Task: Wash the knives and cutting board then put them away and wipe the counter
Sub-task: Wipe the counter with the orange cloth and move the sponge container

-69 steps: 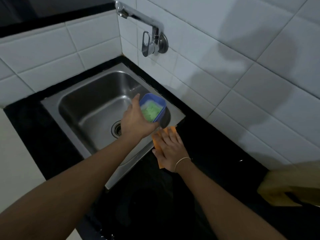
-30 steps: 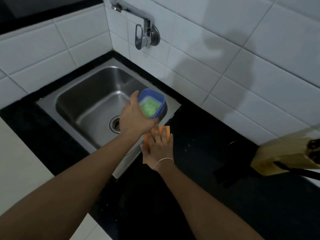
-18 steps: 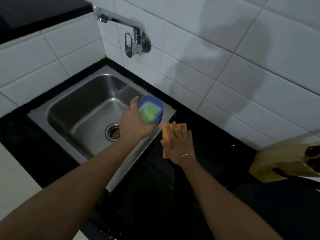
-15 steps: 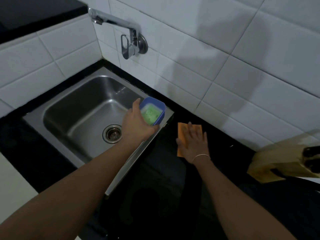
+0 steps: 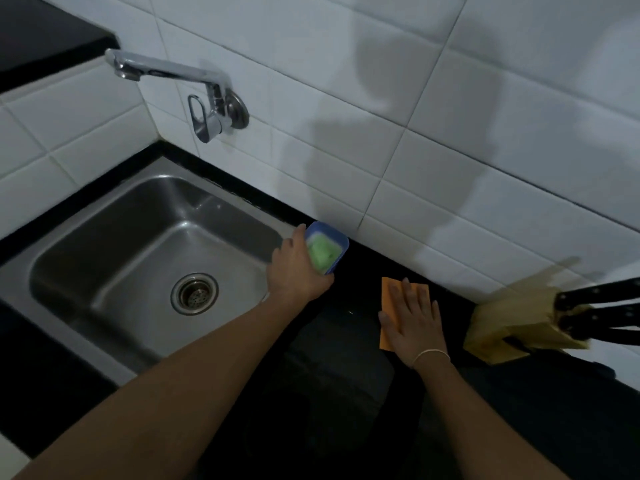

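My right hand [image 5: 414,317] lies flat with straight fingers on an orange cloth [image 5: 388,299], pressing it onto the black counter [image 5: 332,382] right of the sink. My left hand [image 5: 294,271] grips a small blue tub [image 5: 330,242] with a green block inside, holding it tilted at the sink's right rim. At the right edge stands a wooden knife block [image 5: 512,327] with black knife handles [image 5: 595,299] sticking out of it. No cutting board is in view.
A steel sink [image 5: 104,258] with a round drain [image 5: 194,293] fills the left. A chrome wall tap [image 5: 207,95] reaches over it. White wall tiles [image 5: 415,150] close off the counter's far side. A pale surface shows at the bottom left corner.
My right hand has slid the orange cloth to the right along the counter, away from the sink rim. My left hand keeps holding the blue tub. The view has swung left.
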{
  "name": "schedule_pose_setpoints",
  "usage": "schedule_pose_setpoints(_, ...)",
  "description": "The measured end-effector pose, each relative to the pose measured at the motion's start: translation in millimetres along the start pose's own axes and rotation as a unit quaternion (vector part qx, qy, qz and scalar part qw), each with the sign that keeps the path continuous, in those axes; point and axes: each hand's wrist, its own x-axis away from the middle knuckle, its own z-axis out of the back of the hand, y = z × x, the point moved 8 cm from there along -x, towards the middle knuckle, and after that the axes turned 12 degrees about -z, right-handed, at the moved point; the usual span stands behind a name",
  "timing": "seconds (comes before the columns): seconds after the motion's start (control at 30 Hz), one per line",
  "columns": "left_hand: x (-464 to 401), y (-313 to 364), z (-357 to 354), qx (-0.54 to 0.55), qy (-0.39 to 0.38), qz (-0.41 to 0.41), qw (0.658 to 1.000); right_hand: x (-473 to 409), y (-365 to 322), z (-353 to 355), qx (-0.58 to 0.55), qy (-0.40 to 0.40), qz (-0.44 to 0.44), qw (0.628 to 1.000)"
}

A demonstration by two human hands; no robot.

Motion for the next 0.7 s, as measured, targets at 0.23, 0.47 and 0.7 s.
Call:
schedule_pose_setpoints(0.23, 0, 16, -19, -0.062, -0.010, 0.004, 0.998, 11, 12, -6, 0.003, 0.000, 0.007, 1.000)
schedule_pose_setpoints(0.47, 39, -7, 20, -0.044, 0.094, -0.031, 0.994, 44, 13, -19, 0.019, -0.008, -0.027, 0.999)
schedule_pose_setpoints(0.7, 137, -114, 70, -0.070, 0.126, 0.078, 0.986, 124, -77, -33, 0.017, -0.021, 0.059, 0.998)
